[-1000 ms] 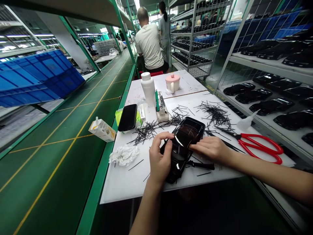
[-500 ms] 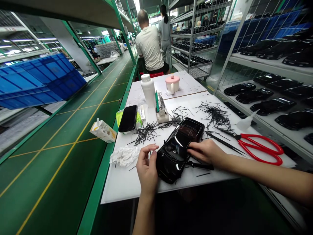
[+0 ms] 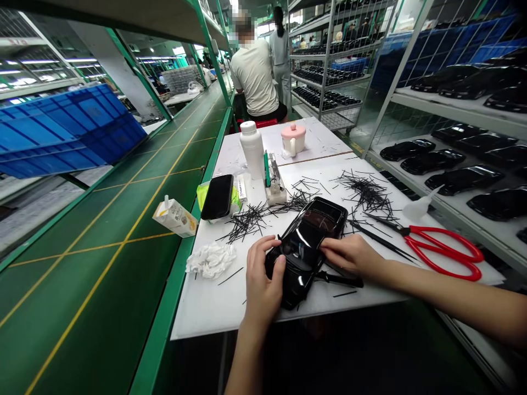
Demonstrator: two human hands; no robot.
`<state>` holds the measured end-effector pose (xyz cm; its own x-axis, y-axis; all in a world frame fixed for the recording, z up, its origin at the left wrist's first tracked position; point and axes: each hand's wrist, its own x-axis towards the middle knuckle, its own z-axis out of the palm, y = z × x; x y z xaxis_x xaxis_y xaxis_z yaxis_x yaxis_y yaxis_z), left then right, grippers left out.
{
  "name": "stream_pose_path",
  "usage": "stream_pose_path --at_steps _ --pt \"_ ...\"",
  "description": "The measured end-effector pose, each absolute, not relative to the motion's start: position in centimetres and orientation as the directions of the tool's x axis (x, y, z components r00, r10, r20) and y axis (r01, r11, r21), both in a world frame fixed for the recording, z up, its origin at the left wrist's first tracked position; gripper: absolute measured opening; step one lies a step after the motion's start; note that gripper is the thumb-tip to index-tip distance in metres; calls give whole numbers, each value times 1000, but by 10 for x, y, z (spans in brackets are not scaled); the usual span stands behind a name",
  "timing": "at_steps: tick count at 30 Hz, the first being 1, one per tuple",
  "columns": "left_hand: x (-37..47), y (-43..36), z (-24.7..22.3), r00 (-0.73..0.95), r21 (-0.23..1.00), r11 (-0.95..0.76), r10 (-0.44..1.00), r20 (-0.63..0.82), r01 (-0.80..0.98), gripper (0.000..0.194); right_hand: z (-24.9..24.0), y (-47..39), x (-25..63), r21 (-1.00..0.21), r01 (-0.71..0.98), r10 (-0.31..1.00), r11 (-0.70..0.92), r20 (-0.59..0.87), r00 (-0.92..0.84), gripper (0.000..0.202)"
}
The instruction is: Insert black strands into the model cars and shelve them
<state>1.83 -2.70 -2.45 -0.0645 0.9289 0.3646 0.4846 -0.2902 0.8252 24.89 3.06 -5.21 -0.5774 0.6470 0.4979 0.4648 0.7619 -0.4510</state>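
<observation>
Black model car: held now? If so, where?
Yes: left hand on the hood end of the black model car, right hand at its side.

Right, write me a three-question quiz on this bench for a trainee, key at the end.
1. True or false: the right hand is at the black model car, not on the scissors.
2. What colour is the lid of the mug? a) green b) pink c) black
3. Fill in, "on" or "under": the phone lies ___ the green packet.
Key: 1 true; 2 b; 3 on
</observation>
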Motion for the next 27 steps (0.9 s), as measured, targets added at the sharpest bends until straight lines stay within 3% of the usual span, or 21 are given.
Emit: stream_pose_path --at_steps 5,18,27 --pt "18 -26 -25 -26 743 -270 933 360 612 24 -54 34 252 -473 430 634 769 473 -612 29" --pt "18 -25 -24 -29 760 -238 947 320 605 25 -44 46 270 -521 288 524 803 388 -758 30" --pt "18 -23 -24 -28 776 -231 952 305 587 23 -23 41 281 -638 270 547 721 286 -787 25"
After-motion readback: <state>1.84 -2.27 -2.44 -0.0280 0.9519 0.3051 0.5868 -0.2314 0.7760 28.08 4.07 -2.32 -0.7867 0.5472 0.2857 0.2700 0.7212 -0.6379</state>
